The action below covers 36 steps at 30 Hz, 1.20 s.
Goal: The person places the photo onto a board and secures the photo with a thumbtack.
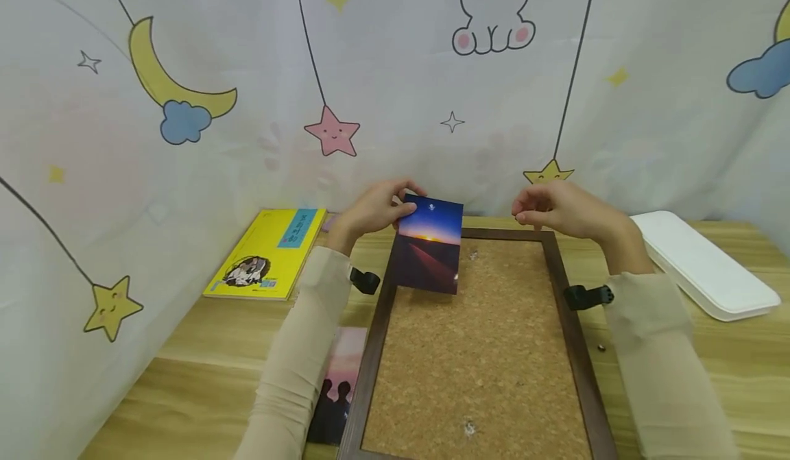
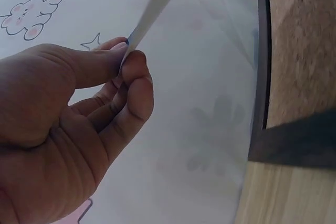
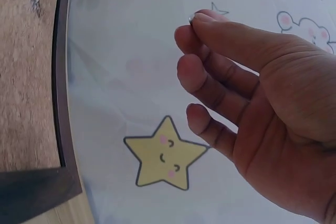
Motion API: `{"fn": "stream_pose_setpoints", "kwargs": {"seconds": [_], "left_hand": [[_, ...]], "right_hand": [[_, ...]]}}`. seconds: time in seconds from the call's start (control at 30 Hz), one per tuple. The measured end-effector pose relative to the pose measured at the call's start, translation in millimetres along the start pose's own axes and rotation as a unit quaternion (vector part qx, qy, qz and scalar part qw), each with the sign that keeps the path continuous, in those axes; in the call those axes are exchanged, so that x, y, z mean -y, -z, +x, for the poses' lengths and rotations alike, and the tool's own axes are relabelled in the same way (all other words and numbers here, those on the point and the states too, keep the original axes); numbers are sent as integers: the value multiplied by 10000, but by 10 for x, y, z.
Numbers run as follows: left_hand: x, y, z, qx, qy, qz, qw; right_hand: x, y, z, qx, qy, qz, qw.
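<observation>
A sunset photo print (image 1: 430, 247) hangs tilted over the upper left of a framed cork board (image 1: 494, 336). My left hand (image 1: 379, 206) pinches its upper left corner between thumb and fingers; the left wrist view shows the photo (image 2: 157, 9) edge-on. A small clear spot, perhaps a pin head, shows near the photo's top. Above the board's upper right corner, my right hand (image 1: 564, 210) pinches a tiny shiny tack (image 3: 191, 20) between thumb and forefinger, mostly hidden by the fingertips. Its other fingers (image 3: 191, 72) curl loosely.
Clear pins (image 1: 470, 428) are on the cork. A pink photo (image 1: 345, 364) lies partly under the frame's left side. The yellow book (image 1: 265, 254) is at the back left, the white case (image 1: 710, 264) at the right. A small dark object (image 1: 601, 347) lies right of the frame.
</observation>
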State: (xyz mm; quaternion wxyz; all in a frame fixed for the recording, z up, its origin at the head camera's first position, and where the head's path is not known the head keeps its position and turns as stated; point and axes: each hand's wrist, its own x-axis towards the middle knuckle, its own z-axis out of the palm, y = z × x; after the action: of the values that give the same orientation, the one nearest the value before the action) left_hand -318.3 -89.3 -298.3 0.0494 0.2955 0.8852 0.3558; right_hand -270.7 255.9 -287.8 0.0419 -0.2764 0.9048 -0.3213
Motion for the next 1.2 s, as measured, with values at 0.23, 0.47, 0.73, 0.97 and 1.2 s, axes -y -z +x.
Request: {"fn": "stream_pose_setpoints", "kwargs": {"seconds": [0.23, 0.47, 0.73, 0.97, 1.2], "left_hand": [[-42, -253, 81, 272, 2, -422, 9987], [-114, -408, 162, 295, -129, -39, 9995], [-66, -553, 271, 357, -41, 224, 9991], [-40, -677, 325, 501, 38, 405, 9979], [-38, -743, 318, 901, 323, 120, 9953]], "right_hand": [[-1, -65, 149, -6, 133, -75, 9999], [22, -138, 333, 133, 207, -217, 9995], [-51, -341, 494, 130, 352, -331, 9987], [-83, -526, 573, 132, 261, -516, 9982], [-99, -629, 585, 353, 19, -529, 9980]]}}
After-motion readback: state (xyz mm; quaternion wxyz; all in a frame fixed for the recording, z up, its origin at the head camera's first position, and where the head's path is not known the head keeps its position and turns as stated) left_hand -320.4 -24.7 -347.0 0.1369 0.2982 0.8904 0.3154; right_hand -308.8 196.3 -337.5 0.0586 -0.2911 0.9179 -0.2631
